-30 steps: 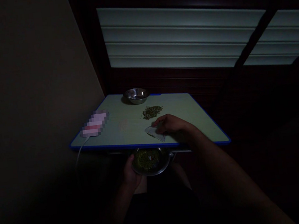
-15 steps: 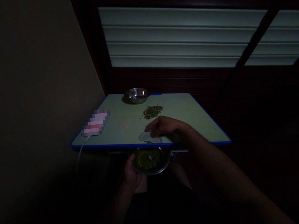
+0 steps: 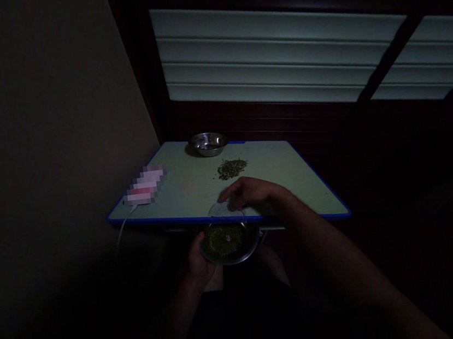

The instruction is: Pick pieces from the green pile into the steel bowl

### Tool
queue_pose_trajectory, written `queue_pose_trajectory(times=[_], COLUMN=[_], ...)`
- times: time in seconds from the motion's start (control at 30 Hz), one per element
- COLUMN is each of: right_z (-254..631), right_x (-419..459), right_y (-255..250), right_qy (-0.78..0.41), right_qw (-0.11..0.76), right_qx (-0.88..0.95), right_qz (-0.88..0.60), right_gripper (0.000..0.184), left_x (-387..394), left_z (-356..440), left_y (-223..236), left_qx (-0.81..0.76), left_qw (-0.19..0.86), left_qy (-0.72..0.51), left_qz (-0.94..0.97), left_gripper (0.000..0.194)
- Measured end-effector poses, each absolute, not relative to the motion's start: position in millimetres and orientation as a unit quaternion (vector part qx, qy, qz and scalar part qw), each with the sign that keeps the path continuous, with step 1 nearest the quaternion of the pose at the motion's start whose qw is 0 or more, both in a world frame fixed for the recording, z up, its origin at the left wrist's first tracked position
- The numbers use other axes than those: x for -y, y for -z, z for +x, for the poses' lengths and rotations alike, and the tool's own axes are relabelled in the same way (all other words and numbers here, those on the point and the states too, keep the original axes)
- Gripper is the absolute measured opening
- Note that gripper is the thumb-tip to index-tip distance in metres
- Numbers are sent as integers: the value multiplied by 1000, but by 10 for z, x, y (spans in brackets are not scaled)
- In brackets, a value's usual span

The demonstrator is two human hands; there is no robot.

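Note:
My left hand (image 3: 198,261) grips the rim of a steel bowl (image 3: 245,251) filled with small green grains, held just below the front edge of a pale green table with a blue rim (image 3: 167,224). My right hand (image 3: 252,193) rests on the table near that edge, fingers curled down onto a small whitish card or paper piece (image 3: 220,210) that lies flat at the edge above the bowl. A small heap of green grains (image 3: 231,168) lies on the table behind my right hand.
An empty steel bowl (image 3: 207,144) stands at the table's far edge. A blurred pinkish flat device (image 3: 145,185) with a white cable (image 3: 121,232) lies at the left. A wall closes the left side; slatted panels stand behind. The room is very dark.
My right hand has slid the whitish piece leftward and toward the front edge, over the held bowl. The left hand and bowl have stayed nearly still.

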State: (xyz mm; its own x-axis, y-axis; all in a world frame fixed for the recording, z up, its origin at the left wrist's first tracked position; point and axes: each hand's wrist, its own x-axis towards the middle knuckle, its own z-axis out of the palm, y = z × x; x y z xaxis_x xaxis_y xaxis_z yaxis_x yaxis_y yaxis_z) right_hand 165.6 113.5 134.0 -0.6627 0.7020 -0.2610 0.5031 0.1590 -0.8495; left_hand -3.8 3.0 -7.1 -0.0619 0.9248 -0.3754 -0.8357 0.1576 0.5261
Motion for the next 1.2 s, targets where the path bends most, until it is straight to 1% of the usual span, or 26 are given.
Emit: queue_pose_trajectory(times=[0.27,0.37,0.47,0.57,0.63,0.7,0.8,0.87,1.0,1.2], right_z=[1655,1717,1846,2019,2130,2221,2305,2329,2338,2353], right_x=[-1118,-1174,-1310,-1500,-1621,-1715,-1795,-1814,-1809,-1777], right_y=[-1345,-1354,-1372,-1382,-1364,-1311,-1177,-1080,-958,-906], right_qy=[-525,-543,-531,-485,-452,-419,-376,-348,-338,-323], right_qw=[88,108,169,257,298,339,409,434,434,423], right_qx=[764,757,739,715,690,666,638,636,642,657], right_qz=[-365,-346,-378,-434,-481,-516,-533,-535,-535,-534], right_gripper=[45,45,36,20,14,12,14,16,19,22], left_x=[-23,-27,-27,-21,-17,-15,-20,-28,-41,-34], left_z=[-39,-46,-55,-53,-43,-26,-5,7,42,116], left_y=[87,105,102,74,53,40,38,45,64,90], left_qx=[-332,-351,-360,-360,-361,-365,-374,-379,-382,-369], left_qw=[682,673,672,679,681,683,691,692,694,705], left_qy=[-646,-647,-644,-636,-634,-629,-616,-612,-610,-604], left_qz=[84,71,65,69,67,63,55,47,28,38], left_gripper=[33,30,26,25,24,23,23,22,21,23])
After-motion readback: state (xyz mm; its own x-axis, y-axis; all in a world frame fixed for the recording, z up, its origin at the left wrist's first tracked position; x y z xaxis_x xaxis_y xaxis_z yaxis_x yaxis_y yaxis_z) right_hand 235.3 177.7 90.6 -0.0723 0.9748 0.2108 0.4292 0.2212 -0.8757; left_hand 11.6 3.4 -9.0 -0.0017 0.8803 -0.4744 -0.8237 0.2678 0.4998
